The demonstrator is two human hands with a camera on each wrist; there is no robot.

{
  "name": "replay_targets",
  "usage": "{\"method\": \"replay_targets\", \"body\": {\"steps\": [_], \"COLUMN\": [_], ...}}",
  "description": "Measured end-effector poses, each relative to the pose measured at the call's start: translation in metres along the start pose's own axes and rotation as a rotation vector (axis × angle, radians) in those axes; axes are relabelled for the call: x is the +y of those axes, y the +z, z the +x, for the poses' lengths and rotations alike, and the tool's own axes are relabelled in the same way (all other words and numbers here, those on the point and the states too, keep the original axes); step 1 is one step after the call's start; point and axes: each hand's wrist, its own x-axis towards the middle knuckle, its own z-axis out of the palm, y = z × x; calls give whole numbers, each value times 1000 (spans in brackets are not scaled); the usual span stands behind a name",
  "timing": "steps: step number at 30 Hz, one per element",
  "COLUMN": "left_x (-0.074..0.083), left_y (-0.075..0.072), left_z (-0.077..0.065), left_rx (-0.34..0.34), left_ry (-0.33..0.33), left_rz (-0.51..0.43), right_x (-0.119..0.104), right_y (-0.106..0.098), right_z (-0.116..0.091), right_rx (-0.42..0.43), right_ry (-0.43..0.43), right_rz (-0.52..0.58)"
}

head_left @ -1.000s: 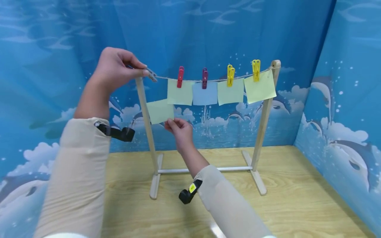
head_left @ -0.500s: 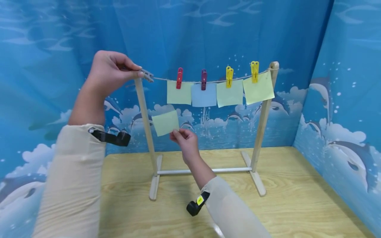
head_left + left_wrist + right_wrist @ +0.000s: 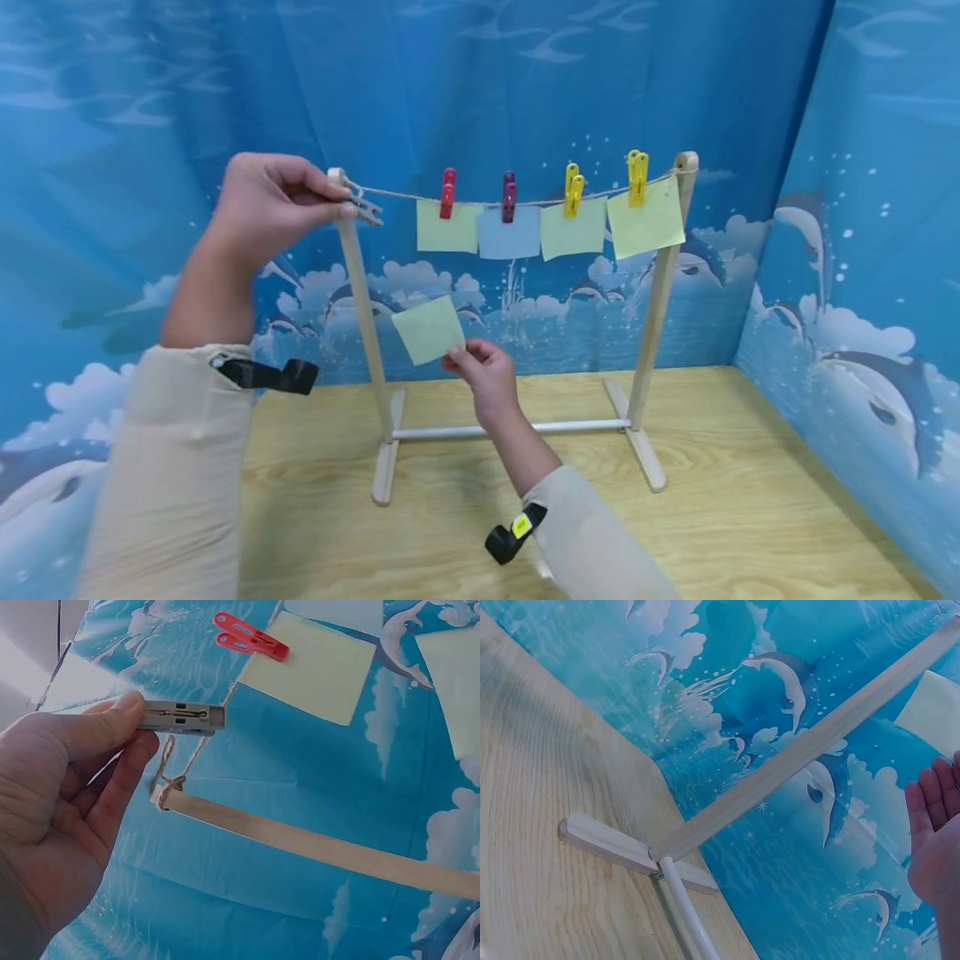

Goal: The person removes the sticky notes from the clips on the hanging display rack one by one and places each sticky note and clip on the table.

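Observation:
A grey clothespin (image 3: 184, 715) is pinched between the thumb and fingers of my left hand (image 3: 273, 200), close to the top of the left post (image 3: 358, 292). In the left wrist view the clothespin is in front of the string (image 3: 196, 750); whether it touches the string I cannot tell. My right hand (image 3: 487, 379) pinches a pale green paper square (image 3: 429, 329) by its lower right corner, below the string and apart from it. The right wrist view catches only part of the right hand (image 3: 939, 832) and a piece of that paper (image 3: 934, 712).
From the string hang a green paper (image 3: 447, 233) under a red clothespin (image 3: 447, 193), a blue paper (image 3: 509, 237) under a purple one, and two more papers under yellow ones. A wooden stand with a right post (image 3: 654, 325) bears the string on a wood-grain table (image 3: 720, 500).
My right hand has moved down and to the right with the paper square, away from the string. The left hand has dropped slightly left with the clothespin, uncovering the left post's top.

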Motion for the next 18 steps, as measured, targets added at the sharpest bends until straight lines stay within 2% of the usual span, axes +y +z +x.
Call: {"method": "replay_targets", "body": {"steps": [6, 11, 18], "left_x": [-7, -12, -25], "left_y": [6, 11, 21], "left_z": [-12, -25, -55], "left_rx": [3, 0, 18], "left_ry": [65, 72, 111], "left_rz": [-32, -2, 30], "right_x": [2, 1, -3], "right_y": [-8, -14, -21], "right_z": [-4, -11, -16], "right_rx": [25, 40, 51], "right_ry": [-20, -13, -26], "right_rz": [37, 66, 101]}}
